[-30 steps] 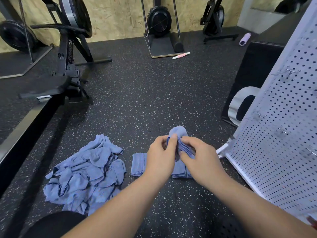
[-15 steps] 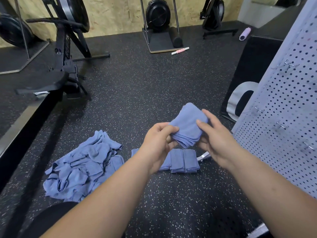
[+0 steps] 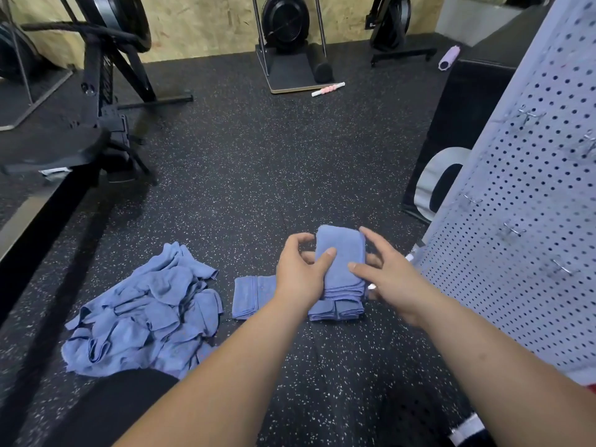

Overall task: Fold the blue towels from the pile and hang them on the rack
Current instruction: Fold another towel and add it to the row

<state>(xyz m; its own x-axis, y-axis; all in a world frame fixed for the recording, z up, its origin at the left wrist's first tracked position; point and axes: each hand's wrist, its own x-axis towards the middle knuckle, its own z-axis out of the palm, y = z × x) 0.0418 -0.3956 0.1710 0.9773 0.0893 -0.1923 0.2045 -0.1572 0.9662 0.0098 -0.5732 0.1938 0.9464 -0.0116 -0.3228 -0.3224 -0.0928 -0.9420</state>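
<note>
Folded towel point(image 3: 341, 253) between 2 hands point(image 3: 300, 274) point(image 3: 392, 280)

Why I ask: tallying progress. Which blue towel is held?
The folded towel between left hand and right hand; the row and pile lie on the floor.

No text, brand or number can be read anywhere. Faint lettering runs along the black upright post point(image 3: 105, 79) of the exercise bike point(image 3: 106, 101), far beyond and to the left of the pile of blue towels point(image 3: 145, 317), but it is too blurred to make out. A small white label point(image 3: 55, 171) lower on that bike is also unreadable.
</note>
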